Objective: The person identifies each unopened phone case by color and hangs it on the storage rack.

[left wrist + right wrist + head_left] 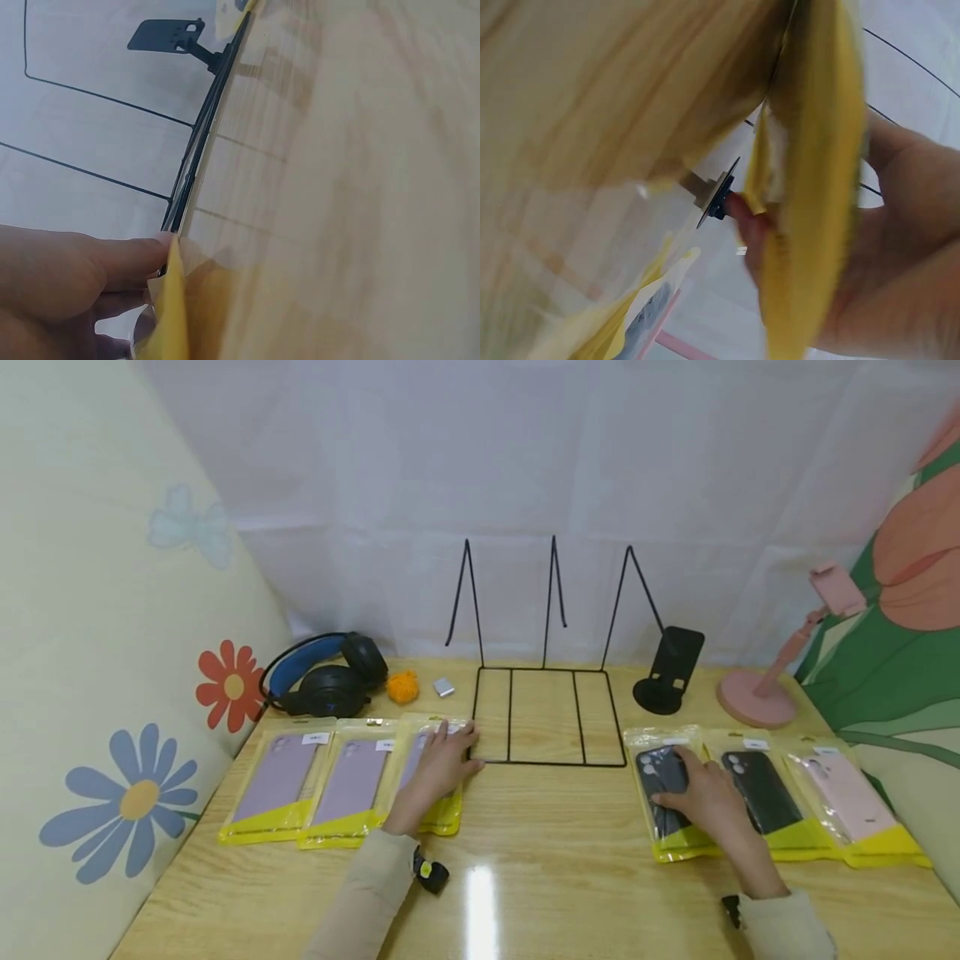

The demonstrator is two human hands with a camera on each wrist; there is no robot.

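Observation:
My left hand [438, 768] lies over the rightmost of three clear, yellow-bottomed bags on the left, each with a purple phone case [411, 760] inside. In the left wrist view its thumb is at the edge of that bag [171, 307], the other fingers partly hidden behind. On the right, my right hand [708, 797] grips a bagged black phone case [660, 768], thumb at the left and fingers near the top. The right wrist view shows this bag [817, 187] edge-on, blurred, between thumb and fingers. Beside it lie a bagged dark case [763, 789] and a bagged pink case [847, 793].
Between the hands stands a black wire rack [547, 763] with upright prongs. Behind the left bags are headphones [330, 689], an orange fuzzy ball [402, 687] and a small silver block [443, 686]. A black phone stand [678, 656] and a pink stand [757, 697] are at back right.

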